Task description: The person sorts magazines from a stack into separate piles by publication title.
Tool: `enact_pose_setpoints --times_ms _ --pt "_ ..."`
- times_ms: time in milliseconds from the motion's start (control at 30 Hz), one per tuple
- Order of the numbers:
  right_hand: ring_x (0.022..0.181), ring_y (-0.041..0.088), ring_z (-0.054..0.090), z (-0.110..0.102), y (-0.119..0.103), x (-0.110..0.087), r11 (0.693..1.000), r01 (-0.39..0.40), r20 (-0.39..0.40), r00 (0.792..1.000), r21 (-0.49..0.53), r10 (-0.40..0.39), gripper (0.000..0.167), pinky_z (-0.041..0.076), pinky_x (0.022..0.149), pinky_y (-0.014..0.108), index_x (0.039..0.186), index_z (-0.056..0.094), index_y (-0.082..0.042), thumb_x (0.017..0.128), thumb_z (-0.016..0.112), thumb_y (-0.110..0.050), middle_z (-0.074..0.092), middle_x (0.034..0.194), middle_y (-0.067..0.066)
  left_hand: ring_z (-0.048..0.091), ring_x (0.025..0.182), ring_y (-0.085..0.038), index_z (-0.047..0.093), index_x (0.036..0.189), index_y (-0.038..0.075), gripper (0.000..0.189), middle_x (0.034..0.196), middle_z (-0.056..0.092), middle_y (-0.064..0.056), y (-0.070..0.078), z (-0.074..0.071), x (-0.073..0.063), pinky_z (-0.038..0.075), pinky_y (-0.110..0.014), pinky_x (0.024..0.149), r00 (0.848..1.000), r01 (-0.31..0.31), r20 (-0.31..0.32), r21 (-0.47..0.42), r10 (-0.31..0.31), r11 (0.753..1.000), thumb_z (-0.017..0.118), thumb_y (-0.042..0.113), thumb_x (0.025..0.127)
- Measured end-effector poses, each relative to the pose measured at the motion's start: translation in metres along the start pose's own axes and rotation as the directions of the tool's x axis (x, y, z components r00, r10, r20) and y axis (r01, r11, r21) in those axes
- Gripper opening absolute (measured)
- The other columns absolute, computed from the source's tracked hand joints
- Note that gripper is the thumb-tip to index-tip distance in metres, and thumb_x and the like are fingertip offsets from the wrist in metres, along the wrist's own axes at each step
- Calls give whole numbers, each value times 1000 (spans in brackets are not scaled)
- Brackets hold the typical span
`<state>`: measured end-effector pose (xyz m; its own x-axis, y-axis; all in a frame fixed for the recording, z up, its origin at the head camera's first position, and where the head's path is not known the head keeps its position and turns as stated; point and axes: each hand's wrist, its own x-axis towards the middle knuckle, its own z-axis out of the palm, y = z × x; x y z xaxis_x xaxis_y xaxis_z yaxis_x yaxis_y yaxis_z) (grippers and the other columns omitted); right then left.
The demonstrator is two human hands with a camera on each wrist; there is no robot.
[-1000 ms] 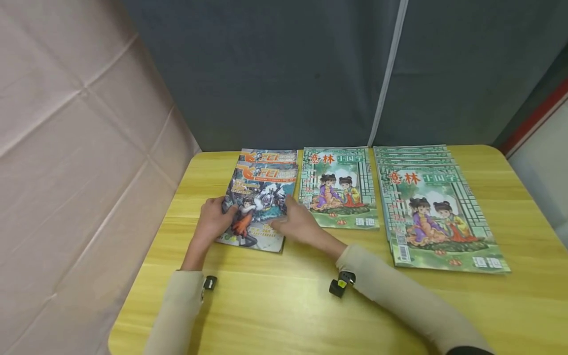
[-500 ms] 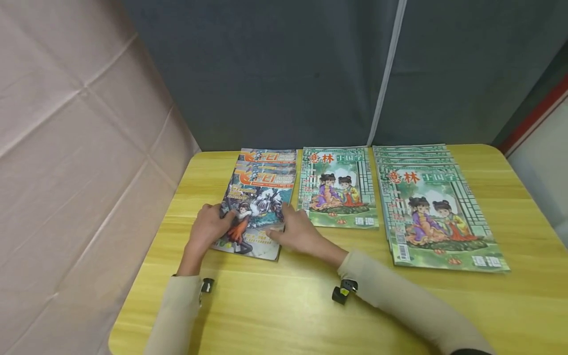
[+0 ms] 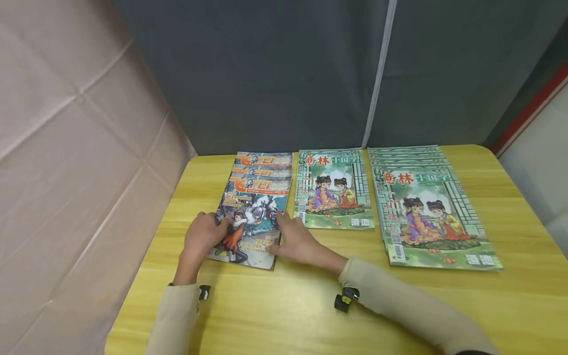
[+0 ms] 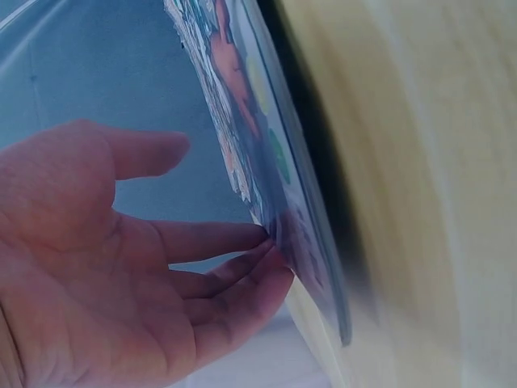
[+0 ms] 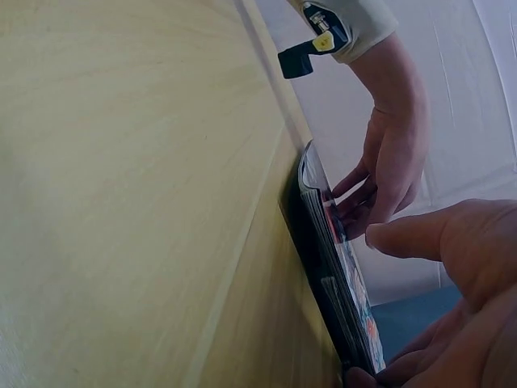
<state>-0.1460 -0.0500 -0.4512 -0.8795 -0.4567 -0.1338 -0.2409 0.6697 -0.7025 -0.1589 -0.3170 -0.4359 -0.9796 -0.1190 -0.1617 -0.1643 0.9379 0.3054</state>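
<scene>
Both hands are at a comic magazine [image 3: 253, 222] with an orange title, the front one of several overlapping copies at the left of the table. My left hand [image 3: 204, 236] touches its left edge; in the left wrist view the fingertips [image 4: 271, 246] meet the edge while the thumb stays apart from the cover. My right hand [image 3: 299, 241] is at the right edge. Its thumb [image 5: 412, 234] sticks out above the cover in the right wrist view, and its fingers, partly cut off, reach the edge. Other copies [image 3: 279, 171] lie partly covered behind.
To the right lies a green magazine [image 3: 335, 190]. Farther right is an overlapping stack of green magazines [image 3: 439, 222]. A dark curtain [image 3: 266, 74] stands behind the yellow wooden table [image 3: 275, 315], and pale cloth [image 3: 66, 172] hangs on the left.
The front comic magazine has slid toward me, with both hands moving along beside it. More of the titles behind it now show. The green magazines have stayed in place; the head view has shifted slightly.
</scene>
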Motion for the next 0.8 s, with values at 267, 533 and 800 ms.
enact_pose_setpoints --times_ms 267,533,800 --pt "152 52 39 -1 0 -1 1000 -23 26 999 2 23 105 37 125 63 166 24 1 90 81 -43 34 168 29 63 94 -40 70 109 -13 60 117 65 -35 1 0 -1 53 -50 71 1000 18 23 28 -19 999 53 45 106" --pt "130 41 65 -30 17 -3 992 -90 -5 996 83 90 95 55 111 55 169 19 -4 100 69 -47 62 147 23 47 142 -56 34 155 -18 83 155 43 -42 17 -3 8 46 -68 115 999 -19 37 -25 20 1000 51 47 107" --pt "127 47 64 -77 66 -12 976 -122 -179 972 179 154 87 52 113 61 169 19 -5 105 61 -45 48 159 28 25 161 -45 16 169 2 86 175 21 -24 64 6 17 29 -66 129 977 -208 -19 -291 212 934 54 49 107"
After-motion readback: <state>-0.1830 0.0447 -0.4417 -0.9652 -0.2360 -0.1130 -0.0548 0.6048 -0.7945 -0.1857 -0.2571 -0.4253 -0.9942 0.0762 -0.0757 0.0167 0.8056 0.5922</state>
